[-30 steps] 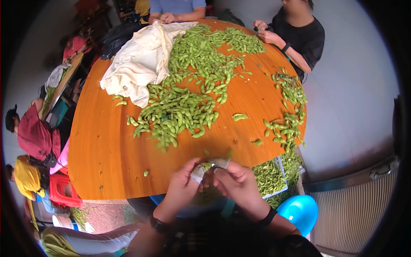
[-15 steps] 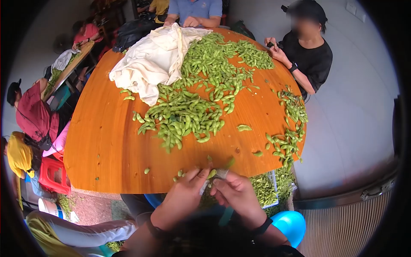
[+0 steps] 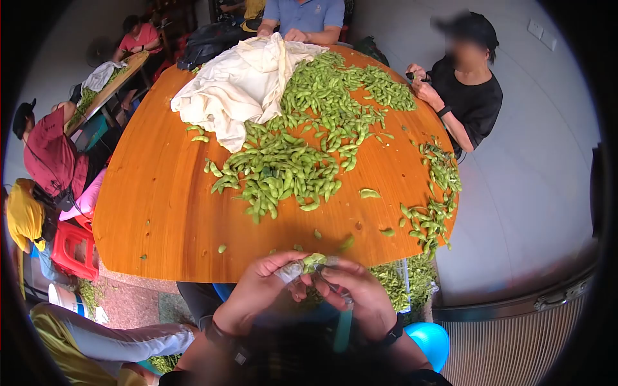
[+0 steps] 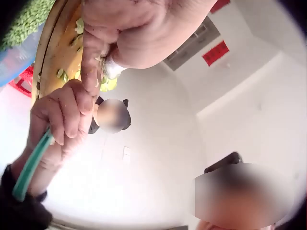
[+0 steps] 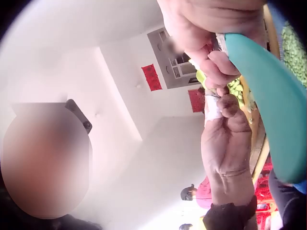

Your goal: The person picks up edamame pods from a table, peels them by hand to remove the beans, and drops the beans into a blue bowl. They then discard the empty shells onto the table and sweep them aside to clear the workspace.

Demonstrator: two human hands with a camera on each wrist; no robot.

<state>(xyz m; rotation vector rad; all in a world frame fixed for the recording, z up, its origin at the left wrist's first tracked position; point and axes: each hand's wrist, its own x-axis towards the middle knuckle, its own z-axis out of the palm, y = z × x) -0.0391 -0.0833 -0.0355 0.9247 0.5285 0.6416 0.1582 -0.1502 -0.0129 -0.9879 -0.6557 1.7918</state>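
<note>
My left hand pinches a green soybean pod over the near table edge. White tape wraps its thumb. Facing it, my right hand has its fingertips right at the same pod, and a greyish wrap covers one finger. A tool with a teal handle is gripped in the right hand, the handle pointing down towards my body; fingers hide its working end. Beyond my hands lies a heap of soybean pods on the round wooden table.
A cream cloth covers part of the table at the back left. More pods line the right edge. Below stand a tray of pods and a blue basin. A person in black sits at the right, with a red stool at left.
The head view has shifted, so the table sits differently in frame. My hands have drawn slightly apart around the pod, which now shows more of its surface. The right hand keeps the teal-handled tool.
</note>
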